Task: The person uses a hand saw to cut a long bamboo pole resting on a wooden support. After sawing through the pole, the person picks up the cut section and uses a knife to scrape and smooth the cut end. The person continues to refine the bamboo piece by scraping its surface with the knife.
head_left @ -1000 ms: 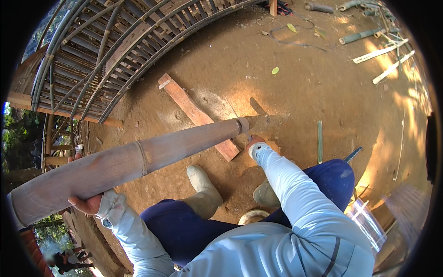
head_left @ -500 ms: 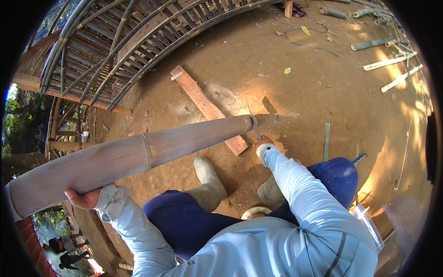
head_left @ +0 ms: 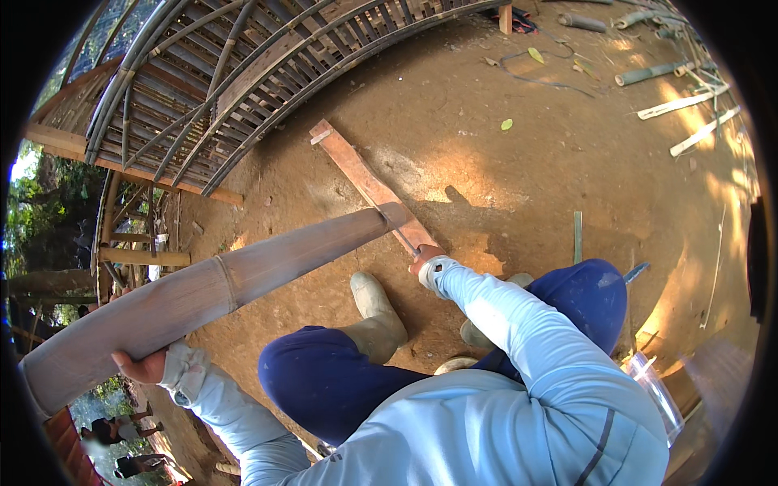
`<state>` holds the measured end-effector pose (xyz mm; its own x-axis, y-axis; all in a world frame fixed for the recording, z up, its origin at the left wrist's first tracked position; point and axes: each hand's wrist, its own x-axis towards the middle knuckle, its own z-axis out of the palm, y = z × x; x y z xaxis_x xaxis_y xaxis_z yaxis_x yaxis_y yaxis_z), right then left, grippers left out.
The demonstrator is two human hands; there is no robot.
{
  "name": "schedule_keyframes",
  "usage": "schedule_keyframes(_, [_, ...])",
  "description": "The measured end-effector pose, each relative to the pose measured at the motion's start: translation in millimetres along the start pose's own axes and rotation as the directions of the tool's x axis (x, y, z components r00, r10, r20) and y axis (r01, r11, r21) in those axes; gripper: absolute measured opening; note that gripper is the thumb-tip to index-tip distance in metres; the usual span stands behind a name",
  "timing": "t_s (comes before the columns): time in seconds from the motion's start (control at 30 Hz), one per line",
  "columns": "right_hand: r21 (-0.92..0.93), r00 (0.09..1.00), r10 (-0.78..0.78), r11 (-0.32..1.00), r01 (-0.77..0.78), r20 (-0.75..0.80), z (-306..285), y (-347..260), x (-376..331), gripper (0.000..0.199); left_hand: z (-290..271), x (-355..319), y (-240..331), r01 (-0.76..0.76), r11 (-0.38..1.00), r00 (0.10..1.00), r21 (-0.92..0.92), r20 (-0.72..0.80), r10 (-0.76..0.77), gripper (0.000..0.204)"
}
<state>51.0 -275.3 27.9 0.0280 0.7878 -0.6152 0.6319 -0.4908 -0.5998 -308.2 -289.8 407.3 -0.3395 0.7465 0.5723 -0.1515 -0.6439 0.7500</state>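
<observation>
A long, thick bamboo pole (head_left: 154,287), greyish brown with a ringed joint, slants from the lower left up to the middle. My left hand (head_left: 144,366) grips it from beneath near its wide end; the fingers behind it are hidden. Beyond my boots, the narrow end hangs over or rests on a reddish wooden board (head_left: 356,172) on the ground; I cannot tell which. My right hand (head_left: 425,257) is closed beside that end, round the handle of a thin-bladed knife (head_left: 403,238). The blade reaches toward the pole's end, and the handle is mostly hidden in the fist.
A slatted bamboo bench (head_left: 267,81) stands at the far left. Cut bamboo pieces (head_left: 648,74) and pale split strips (head_left: 685,107) lie at the far right. A green strip (head_left: 577,236) is near my right knee. Two people (head_left: 121,429) are at the lower left.
The bamboo pole has shifted left and slightly nearer, its narrow end now over the board. My right hand with the knife has moved left along with it. The left hand keeps its hold.
</observation>
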Motion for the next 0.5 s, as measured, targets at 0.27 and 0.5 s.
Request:
schedule_keyframes(0.27, [0.020,0.988,-0.155,0.988,0.156,-0.015,-10,-38,-32,0.037,12,9,13,0.063,0.995,0.998,-0.077,0.030,-0.061,0.082])
schedule_keyframes(0.5, [0.066,0.865,-0.492,0.864,0.499,-0.101,-10,-71,-21,0.034,11,20,31,-0.044,0.996,0.983,0.074,-0.172,0.057,0.069])
